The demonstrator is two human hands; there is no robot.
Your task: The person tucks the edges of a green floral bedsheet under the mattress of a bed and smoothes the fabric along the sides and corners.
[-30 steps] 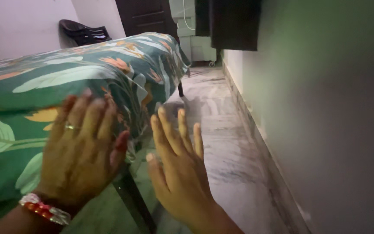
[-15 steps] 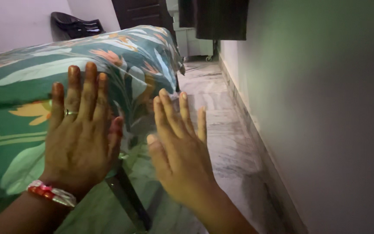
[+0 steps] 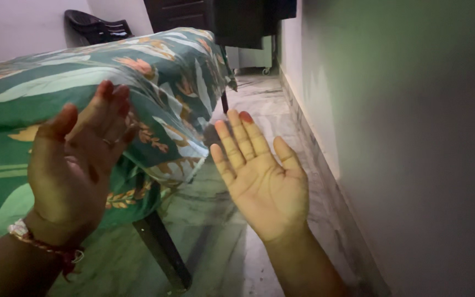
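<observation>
Here both hands are raised in front of the camera, palms turned up and toward the viewer, and neither has hold of anything. The left hand [image 3: 75, 165] is spread loosely, fingers together and slightly curled, thumb standing off to the left; a ring [image 3: 107, 142] sits on one finger and a beaded bracelet [image 3: 39, 242] circles the wrist. It hangs in front of the bed's near corner, but whether it touches the cloth cannot be told. The right hand [image 3: 262, 176] is flat and fully open, fingers fanned, the nails tinted reddish, and it hovers over the floor beside the bed, well apart from the cloth.

The bed [image 3: 155, 82] fills the left of the view. It is covered by a green bedsheet [image 3: 182, 126] printed with pale leaves and orange flowers, which drapes over the corner and hangs down the side. Below the corner a dark bed leg [image 3: 160, 253] slants down to the floor. The floor [image 3: 221, 236] is pale marbled stone and runs as a narrow aisle between the bed and a plain greyish wall [image 3: 413, 137] on the right. At the far end, behind the bed, stands a dark plastic chair [image 3: 97, 27], and next to it a dark door [image 3: 177, 14]. A pale cabinet on small wheels [image 3: 251, 58] stands at the end of the aisle.
</observation>
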